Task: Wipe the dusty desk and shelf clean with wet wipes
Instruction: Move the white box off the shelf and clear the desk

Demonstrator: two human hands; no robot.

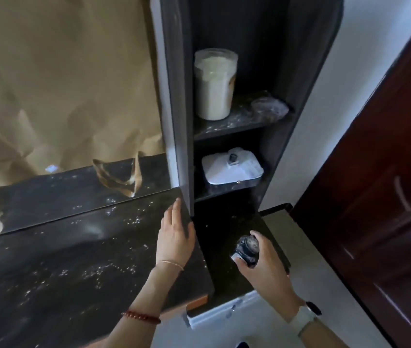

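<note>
The dark desk top (73,259) is speckled with pale dust. My left hand (176,234) lies flat on its right end, fingers straight, fingertips against the grey shelf unit's side panel (174,96). My right hand (262,262) grips a small dark round container (247,247) over the lowest dark surface of the shelf unit. The upper shelf board (224,126) is dusty and carries a tall jar of pale powder (214,84) and a crumpled clear bag (269,108). A white lidded box (232,167) sits on the middle shelf. No wet wipe shows.
A mirror (48,84) behind the desk reflects beige curtain. A piece of clear curled plastic (121,177) stands at the desk's back edge. A dark red door (387,197) is at the right. A white wall lies between shelf and door.
</note>
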